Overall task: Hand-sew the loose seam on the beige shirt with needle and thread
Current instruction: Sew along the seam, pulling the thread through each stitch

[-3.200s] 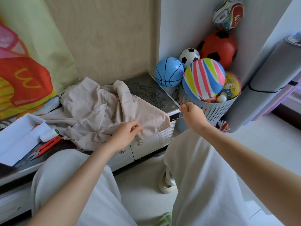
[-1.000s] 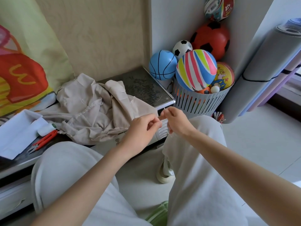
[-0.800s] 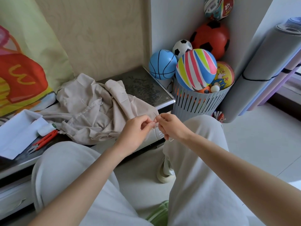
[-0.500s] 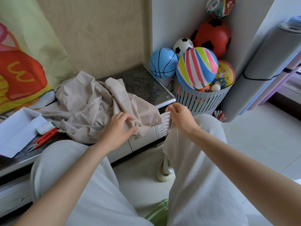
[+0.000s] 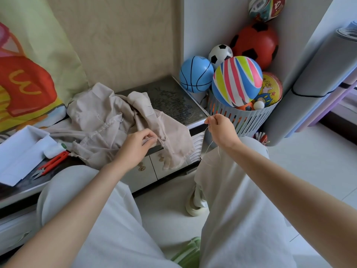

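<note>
Head view, left hand (image 5: 135,147) pinching shirt (image 5: 108,124) edge

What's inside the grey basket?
In the basket: a striped ball, a yellow cartoon ball and a small white ball. Anything deeper is covered.

The beige shirt (image 5: 108,124) is looking like matt, creased cloth with fraying edges, it is lying on a dark glossy cabinet top (image 5: 173,101), and the balls in the slotted plastic basket (image 5: 249,120) at the right are shining smooth.
</note>
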The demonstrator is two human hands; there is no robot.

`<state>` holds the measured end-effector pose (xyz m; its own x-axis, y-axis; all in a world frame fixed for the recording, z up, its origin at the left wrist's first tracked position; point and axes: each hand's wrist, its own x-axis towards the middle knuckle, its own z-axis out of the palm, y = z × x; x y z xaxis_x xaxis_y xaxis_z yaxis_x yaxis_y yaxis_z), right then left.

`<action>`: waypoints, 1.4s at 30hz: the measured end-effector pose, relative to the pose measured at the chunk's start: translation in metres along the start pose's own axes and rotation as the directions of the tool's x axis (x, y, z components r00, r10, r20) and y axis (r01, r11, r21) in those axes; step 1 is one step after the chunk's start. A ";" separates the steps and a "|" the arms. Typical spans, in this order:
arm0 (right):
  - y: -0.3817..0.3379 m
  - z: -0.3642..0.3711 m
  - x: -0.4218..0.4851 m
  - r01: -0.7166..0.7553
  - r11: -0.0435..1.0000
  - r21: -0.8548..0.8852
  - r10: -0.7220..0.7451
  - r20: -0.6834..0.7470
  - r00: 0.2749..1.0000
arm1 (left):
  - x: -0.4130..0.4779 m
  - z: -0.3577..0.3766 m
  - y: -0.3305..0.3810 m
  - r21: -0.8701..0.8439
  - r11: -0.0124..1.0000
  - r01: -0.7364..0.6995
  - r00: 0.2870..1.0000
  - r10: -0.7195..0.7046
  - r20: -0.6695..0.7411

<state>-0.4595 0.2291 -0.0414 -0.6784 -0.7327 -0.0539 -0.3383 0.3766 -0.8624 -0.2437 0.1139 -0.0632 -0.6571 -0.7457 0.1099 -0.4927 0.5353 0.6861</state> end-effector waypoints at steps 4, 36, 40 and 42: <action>-0.003 0.006 0.001 -0.051 0.983 -0.176 0.065 0.074 0.995 | 0.010 -0.010 0.010 0.039 0.999 0.016 1.000 -0.016 0.005; -0.015 0.069 -0.025 0.279 0.947 -0.157 -0.240 0.228 0.944 | 0.015 -0.008 0.009 0.191 0.976 -0.104 0.994 0.094 0.063; -0.014 0.067 -0.024 0.274 0.949 -0.159 -0.235 0.229 0.945 | 0.013 0.004 0.005 -0.014 0.999 -0.039 0.999 0.038 -0.009; -0.012 0.066 -0.022 0.264 0.952 -0.158 -0.224 0.232 0.947 | 0.011 0.006 0.007 -0.150 0.989 0.007 1.000 -0.006 0.009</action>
<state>-0.3971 0.2034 -0.0627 -0.4150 -0.9095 0.0255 -0.6037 0.2543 -0.7556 -0.2582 0.1116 -0.0615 -0.6592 -0.7454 0.0993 -0.4065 0.4643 0.7869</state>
